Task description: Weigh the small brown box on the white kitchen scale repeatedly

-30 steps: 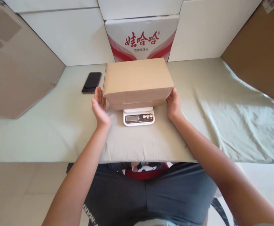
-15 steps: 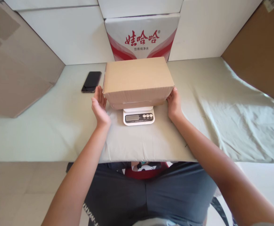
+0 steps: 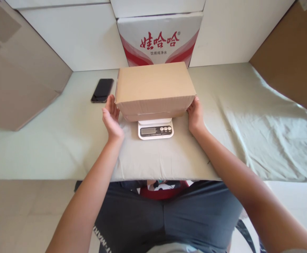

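A closed brown cardboard box (image 3: 155, 82) sits over a small white kitchen scale (image 3: 156, 133). It covers most of the scale's platform, while the dark panel with its display and round buttons shows in front. My left hand (image 3: 112, 119) is at the box's left side, fingers straight along it and thumb raised apart. At the lower right corner, my right hand (image 3: 195, 116) touches the box, some of its fingers hidden by the edge. The box is held between both hands. No digits are readable on the display.
A dark smartphone (image 3: 102, 90) lies left of the box on the pale green cloth (image 3: 64, 147). A white and red carton (image 3: 158, 38) stands behind, among white panels. Large brown cartons flank the table at left (image 3: 24, 77) and right (image 3: 290, 59). The cloth is wrinkled at right.
The whole view has shifted very slightly upward in the frame. Both hands, the box and the scale keep the same positions relative to each other.
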The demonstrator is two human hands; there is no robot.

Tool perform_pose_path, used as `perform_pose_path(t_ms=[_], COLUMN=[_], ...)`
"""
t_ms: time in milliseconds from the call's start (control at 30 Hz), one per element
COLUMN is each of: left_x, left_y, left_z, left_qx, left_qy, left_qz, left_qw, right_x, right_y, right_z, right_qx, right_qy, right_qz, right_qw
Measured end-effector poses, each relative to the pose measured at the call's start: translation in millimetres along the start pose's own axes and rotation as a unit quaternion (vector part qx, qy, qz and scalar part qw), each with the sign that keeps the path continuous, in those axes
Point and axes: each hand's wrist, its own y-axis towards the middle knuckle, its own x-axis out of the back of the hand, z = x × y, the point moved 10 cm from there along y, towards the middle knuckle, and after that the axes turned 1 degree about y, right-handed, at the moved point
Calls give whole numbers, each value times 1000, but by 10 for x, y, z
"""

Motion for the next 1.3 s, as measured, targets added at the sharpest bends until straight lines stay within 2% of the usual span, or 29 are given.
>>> perform_pose_path(t_ms=[233, 500, 700, 833, 933, 1033, 1167, 1300], left_x=[-82, -196, -245, -280, -346, -514, -738, -765], left_y=[-32, -319, -335, -298, -138, 171, 588, 739], left_z=[-75, -256, -263, -363, -457, -423, -133, 230], left_qx=[-28, -28, -35, -41, -27, 8, 44, 60], left_qy=[-8, 3, 7, 2, 7, -22, -53, -65], left_qz=[34, 92, 82, 59, 50, 65, 52, 5], left_qw=[999, 995, 996, 997, 998, 998, 996, 996], right_x=[-20, -252, -450, -511, -541, -607, -715, -738], right_y=[-41, -380, -559, -565, -391, -37, 447, 692], right_z=[55, 523, 641, 641, 645, 623, 502, 241], right_qx=[8, 66, 84, 93, 100, 118, 139, 120], right_qy=[-3, -14, -22, -21, -24, -37, -19, 12], right_qz=[8, 89, 101, 85, 65, 53, 40, 27], right_qw=[1000, 994, 991, 992, 993, 991, 989, 992])
